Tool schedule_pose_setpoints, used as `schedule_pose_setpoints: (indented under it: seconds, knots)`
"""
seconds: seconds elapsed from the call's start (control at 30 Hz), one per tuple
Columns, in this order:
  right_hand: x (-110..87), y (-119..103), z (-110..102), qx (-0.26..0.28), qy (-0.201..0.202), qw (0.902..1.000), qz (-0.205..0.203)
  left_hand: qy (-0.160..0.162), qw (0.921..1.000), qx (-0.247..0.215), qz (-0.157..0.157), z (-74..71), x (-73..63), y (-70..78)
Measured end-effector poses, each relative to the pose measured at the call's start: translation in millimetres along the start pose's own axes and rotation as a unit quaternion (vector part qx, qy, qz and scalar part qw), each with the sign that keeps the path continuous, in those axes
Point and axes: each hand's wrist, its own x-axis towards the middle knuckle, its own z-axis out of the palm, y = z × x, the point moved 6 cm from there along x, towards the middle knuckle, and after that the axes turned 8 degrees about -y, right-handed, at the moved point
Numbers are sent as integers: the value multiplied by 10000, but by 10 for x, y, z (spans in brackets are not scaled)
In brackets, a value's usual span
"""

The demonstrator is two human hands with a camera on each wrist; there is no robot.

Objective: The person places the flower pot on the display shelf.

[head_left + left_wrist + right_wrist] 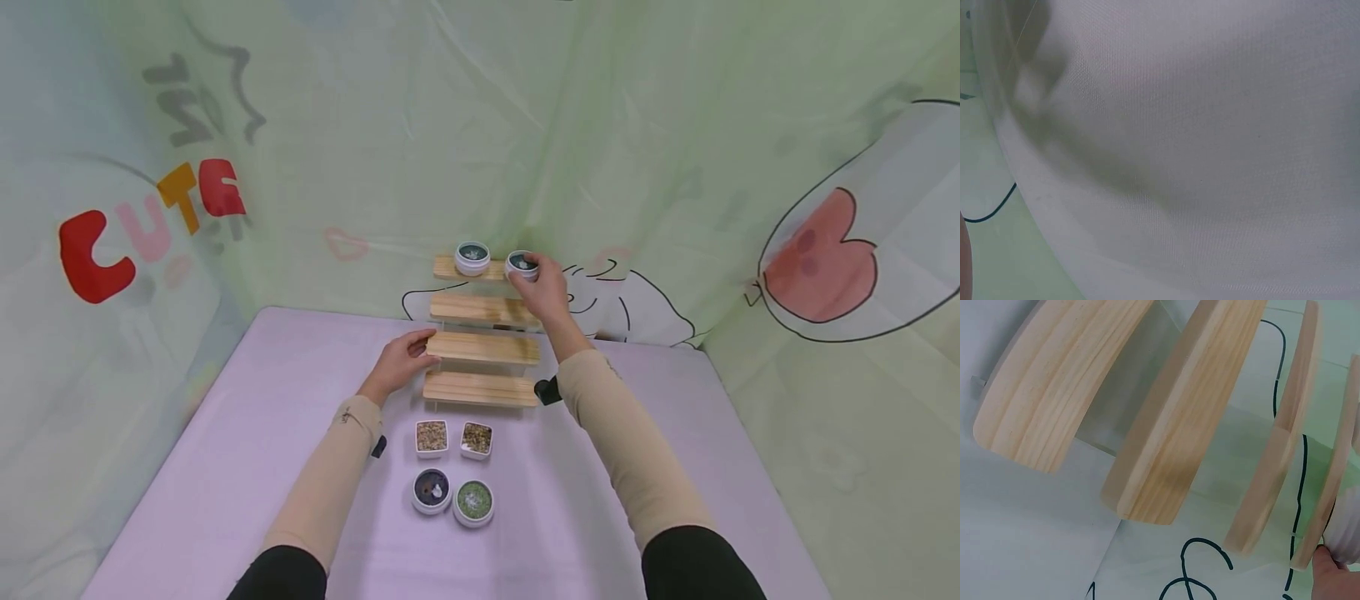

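Note:
A tiered stand with several wooden boards (483,347) rises in steps at the back of the table. My right hand (547,292) pinches a small round white pot (513,271) with dark contents at the right end of the top board. In the right wrist view, its thumb (1329,575) presses against the ribbed pot (1346,528) beside that board. My left hand (396,365) grips the left end of a lower board, fingers above and thumb below. A second round white pot (472,265) sits on the top board's left side. The left wrist view shows mostly cloth.
In front of the stand are two square white pots (431,452) (476,453) with grainy fillings. Nearer me stand two round white pots, one dark-filled (432,507) and one green-filled (473,522). A printed curtain (450,125) hangs behind the pale tablecloth (585,517).

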Motion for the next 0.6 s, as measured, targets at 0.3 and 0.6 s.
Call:
schedule_pose_setpoints:
  seconds: [0.3, 0.6]
  knots:
    - [59, 2, 32, 31, -32, 9999, 116, -11, 10000, -21, -27, -5, -2, 1]
    - [105, -5, 37, 38, 24, 10000, 83, 26, 10000, 0, -73, 0, -10, 32]
